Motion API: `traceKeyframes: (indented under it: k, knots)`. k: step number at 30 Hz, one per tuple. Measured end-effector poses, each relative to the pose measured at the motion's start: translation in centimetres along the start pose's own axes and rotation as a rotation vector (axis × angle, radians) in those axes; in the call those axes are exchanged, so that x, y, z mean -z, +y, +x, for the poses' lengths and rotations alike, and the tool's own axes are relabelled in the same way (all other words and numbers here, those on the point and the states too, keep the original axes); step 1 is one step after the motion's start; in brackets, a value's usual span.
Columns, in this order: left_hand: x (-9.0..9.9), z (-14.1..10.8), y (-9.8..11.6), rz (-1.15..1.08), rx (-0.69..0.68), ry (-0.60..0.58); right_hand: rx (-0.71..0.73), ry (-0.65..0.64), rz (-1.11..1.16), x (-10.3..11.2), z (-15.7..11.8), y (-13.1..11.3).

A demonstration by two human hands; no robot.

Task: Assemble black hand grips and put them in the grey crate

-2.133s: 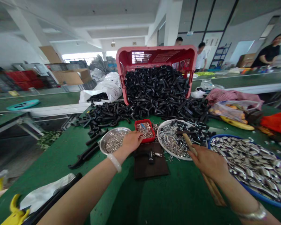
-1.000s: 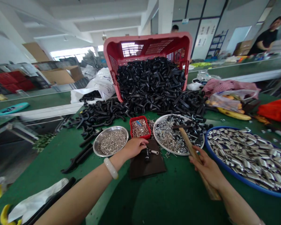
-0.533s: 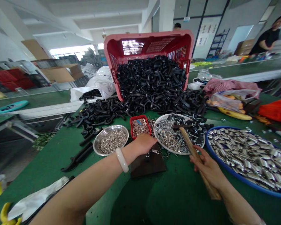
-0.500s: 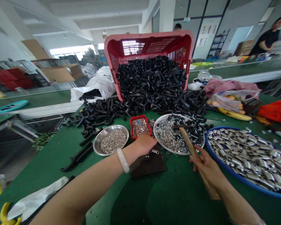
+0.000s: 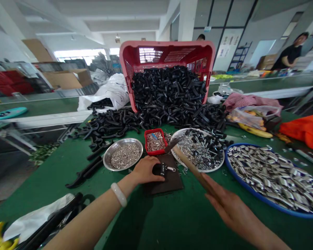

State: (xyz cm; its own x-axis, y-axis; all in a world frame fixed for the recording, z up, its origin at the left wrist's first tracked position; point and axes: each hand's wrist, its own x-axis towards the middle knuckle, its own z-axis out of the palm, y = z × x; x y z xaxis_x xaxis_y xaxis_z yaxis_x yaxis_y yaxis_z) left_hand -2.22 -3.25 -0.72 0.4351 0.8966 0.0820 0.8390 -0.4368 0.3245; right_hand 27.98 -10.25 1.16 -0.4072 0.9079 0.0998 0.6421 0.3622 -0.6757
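Hammer (image 5: 190, 170) angles its metal head over the rim of a white plate (image 5: 211, 170), wooden handle clamped in the right hand's (image 5: 232, 215) grip; the left hand's (image 5: 146, 170) grip cups a black plastic part (image 5: 157, 169) on a dark board (image 5: 169, 182), beside a small spring (image 5: 170, 169).

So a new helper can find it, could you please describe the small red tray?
Start at the pink crate tipped over on the bench. Below its black spill, the small red tray sits between a round steel dish and a white plate. Unlike both, it is red and square-cornered.
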Motion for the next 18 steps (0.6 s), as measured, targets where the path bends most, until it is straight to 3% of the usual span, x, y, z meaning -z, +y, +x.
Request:
traceKeyframes:
  k: [4,7,12,18]
  knots:
    - [-1.3,-0.3,0.1,0.002,0.069,0.107,0.084,-0.140,-0.154,-0.6,0.9,-0.7]
    - [-2.1,-0.3,0.1,-0.015,0.116,0.154,0.119,-0.122,-0.186,-0.3,0.9,-1.1]
    - [-2.4,-0.2,-0.1,-0.025,0.125,0.166,0.105,0.009,-0.233,-0.9,-0.4,-1.2]
    - [-2.2,-0.2,0.2,-0.010,0.167,0.126,0.074,-0.145,-0.049,-0.9,-0.3,-1.0]
